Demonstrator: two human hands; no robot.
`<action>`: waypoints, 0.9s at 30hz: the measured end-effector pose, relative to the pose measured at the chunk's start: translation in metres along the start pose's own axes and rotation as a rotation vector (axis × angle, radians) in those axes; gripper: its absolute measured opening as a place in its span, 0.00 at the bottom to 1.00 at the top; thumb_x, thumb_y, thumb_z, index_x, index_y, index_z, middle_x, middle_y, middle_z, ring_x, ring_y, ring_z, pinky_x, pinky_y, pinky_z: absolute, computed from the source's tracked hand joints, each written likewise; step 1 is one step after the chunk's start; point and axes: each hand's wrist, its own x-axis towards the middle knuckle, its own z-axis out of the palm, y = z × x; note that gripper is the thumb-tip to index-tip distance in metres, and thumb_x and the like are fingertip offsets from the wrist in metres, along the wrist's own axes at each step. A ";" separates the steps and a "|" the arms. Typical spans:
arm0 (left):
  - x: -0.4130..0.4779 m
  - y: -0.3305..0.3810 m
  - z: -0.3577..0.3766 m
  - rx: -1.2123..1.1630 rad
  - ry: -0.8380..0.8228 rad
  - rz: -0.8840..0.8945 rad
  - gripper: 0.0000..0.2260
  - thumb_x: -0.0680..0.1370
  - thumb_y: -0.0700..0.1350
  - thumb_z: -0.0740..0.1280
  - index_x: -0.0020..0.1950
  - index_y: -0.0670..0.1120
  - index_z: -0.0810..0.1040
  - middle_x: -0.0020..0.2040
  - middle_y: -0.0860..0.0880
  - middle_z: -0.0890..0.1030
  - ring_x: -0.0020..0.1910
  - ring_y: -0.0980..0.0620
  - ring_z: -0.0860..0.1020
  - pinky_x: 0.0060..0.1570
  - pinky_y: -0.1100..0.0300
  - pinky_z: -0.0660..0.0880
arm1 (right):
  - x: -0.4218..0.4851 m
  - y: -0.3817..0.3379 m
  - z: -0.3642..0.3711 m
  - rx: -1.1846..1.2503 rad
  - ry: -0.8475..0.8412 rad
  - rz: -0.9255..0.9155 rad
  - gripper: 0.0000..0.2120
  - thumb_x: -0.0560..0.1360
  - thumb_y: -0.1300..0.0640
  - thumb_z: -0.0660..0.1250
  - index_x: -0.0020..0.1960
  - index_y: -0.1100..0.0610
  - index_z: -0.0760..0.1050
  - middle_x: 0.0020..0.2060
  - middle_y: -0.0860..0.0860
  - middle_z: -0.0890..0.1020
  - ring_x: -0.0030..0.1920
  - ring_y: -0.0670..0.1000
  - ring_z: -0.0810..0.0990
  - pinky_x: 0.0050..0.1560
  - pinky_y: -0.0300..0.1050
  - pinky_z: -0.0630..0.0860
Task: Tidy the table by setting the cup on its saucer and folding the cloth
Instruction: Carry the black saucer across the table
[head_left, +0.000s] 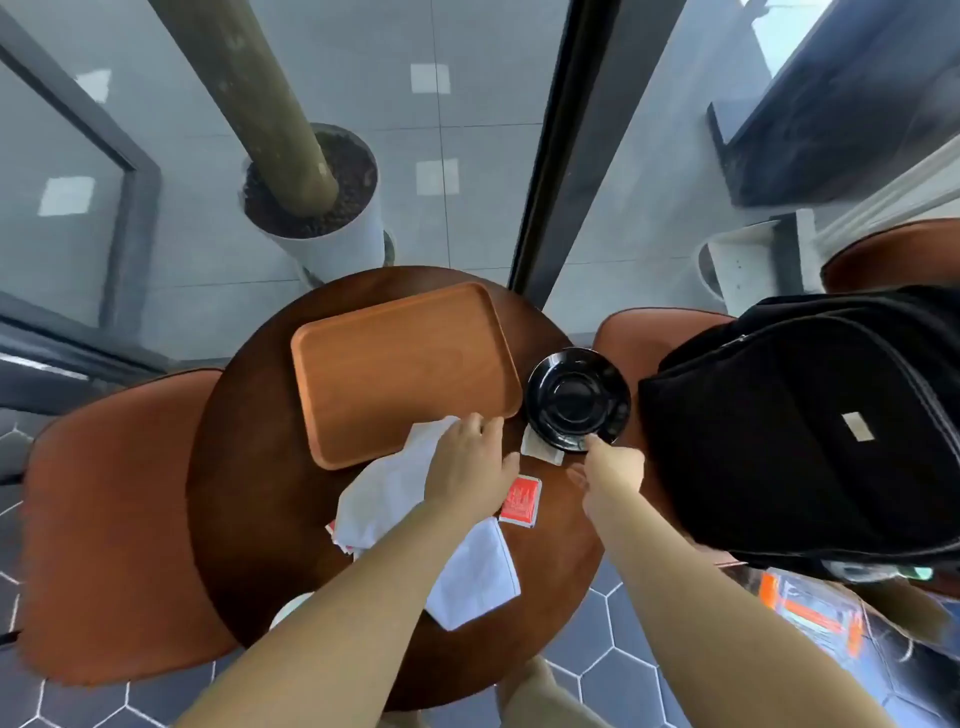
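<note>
A black saucer (577, 399) sits at the right edge of the round brown table (260, 467), its near rim lying over a small white packet (540, 451). My right hand (610, 470) reaches to that near rim and touches it with a fingertip, the thumb spread apart. A crumpled white cloth (384, 499) runs from the tray's near corner toward the table's front edge. My left hand (470, 460) lies on the cloth's far end, fingers pointing at the tray. No cup shows in view.
A wooden tray (400, 369) lies across the table's far half. A red packet (519, 501) lies between my hands, another peeks from under the cloth. A black backpack (805, 431) fills the chair at right. A brown chair (114, 519) stands at left.
</note>
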 end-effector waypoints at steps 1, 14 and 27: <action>0.008 0.007 0.001 -0.074 -0.017 -0.045 0.22 0.82 0.55 0.61 0.73 0.47 0.68 0.68 0.45 0.74 0.67 0.45 0.72 0.63 0.52 0.73 | 0.004 -0.001 -0.001 -0.003 -0.014 0.008 0.17 0.78 0.58 0.70 0.62 0.61 0.70 0.43 0.55 0.79 0.39 0.55 0.83 0.49 0.54 0.84; 0.080 0.053 0.012 -0.327 0.018 -0.304 0.16 0.83 0.45 0.61 0.67 0.38 0.75 0.62 0.40 0.78 0.61 0.40 0.76 0.57 0.50 0.73 | 0.053 -0.006 -0.016 -0.131 -0.093 -0.146 0.05 0.80 0.62 0.66 0.56 0.56 0.76 0.43 0.49 0.81 0.33 0.50 0.86 0.47 0.52 0.85; 0.084 0.044 0.012 -0.564 0.100 -0.418 0.16 0.81 0.43 0.67 0.68 0.42 0.77 0.66 0.44 0.80 0.65 0.42 0.77 0.64 0.51 0.74 | 0.048 -0.012 -0.035 -0.052 -0.186 -0.215 0.06 0.80 0.64 0.67 0.50 0.56 0.80 0.43 0.52 0.86 0.35 0.47 0.87 0.44 0.50 0.86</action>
